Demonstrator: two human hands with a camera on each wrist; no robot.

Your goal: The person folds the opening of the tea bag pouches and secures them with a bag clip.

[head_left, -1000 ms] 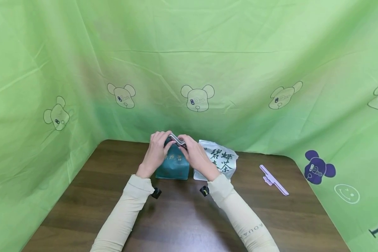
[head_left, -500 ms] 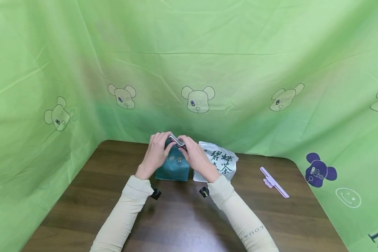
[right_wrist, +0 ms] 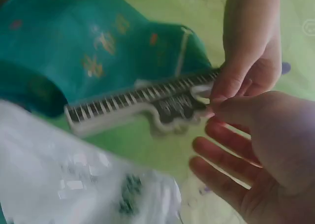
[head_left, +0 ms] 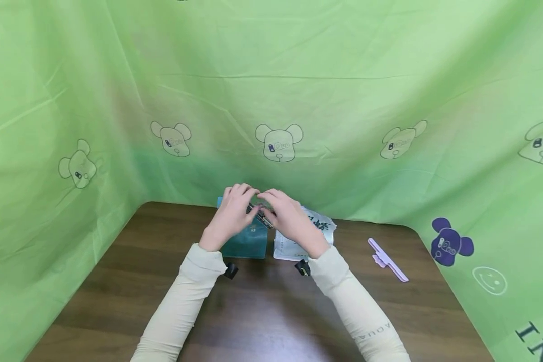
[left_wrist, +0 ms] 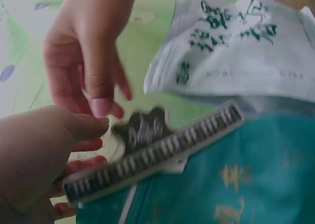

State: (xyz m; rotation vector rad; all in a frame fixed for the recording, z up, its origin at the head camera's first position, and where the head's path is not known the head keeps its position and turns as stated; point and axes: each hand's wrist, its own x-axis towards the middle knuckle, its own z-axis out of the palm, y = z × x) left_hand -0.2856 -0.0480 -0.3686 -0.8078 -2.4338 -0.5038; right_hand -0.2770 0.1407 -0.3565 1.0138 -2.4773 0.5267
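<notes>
A bag clip (left_wrist: 162, 152) with a piano-key pattern and a dark scalloped tab lies aslant across the top edge of the teal tea bag (head_left: 246, 244). My left hand (head_left: 232, 213) holds the clip near one end, its fingers (left_wrist: 93, 164) behind the bar and thumb by the tab. My right hand (head_left: 294, 218) is right beside it. In the right wrist view its fingers (right_wrist: 224, 157) are spread and loosely bent, thumb tip at the left thumb near the tab. Whether the clip grips the teal bag I cannot tell.
A silvery-white tea bag (left_wrist: 236, 51) with dark green characters stands to the right of the teal one, partly behind my right hand in the head view. A lilac bag clip (head_left: 387, 259) lies farther right on the brown table (head_left: 253, 322). Green printed cloth (head_left: 271, 100) hangs behind.
Both hands held the clip at the teal bag's top; they have since shifted closer together over it. The right hand's fingers have come off the clip, which sits slightly lower and right.
</notes>
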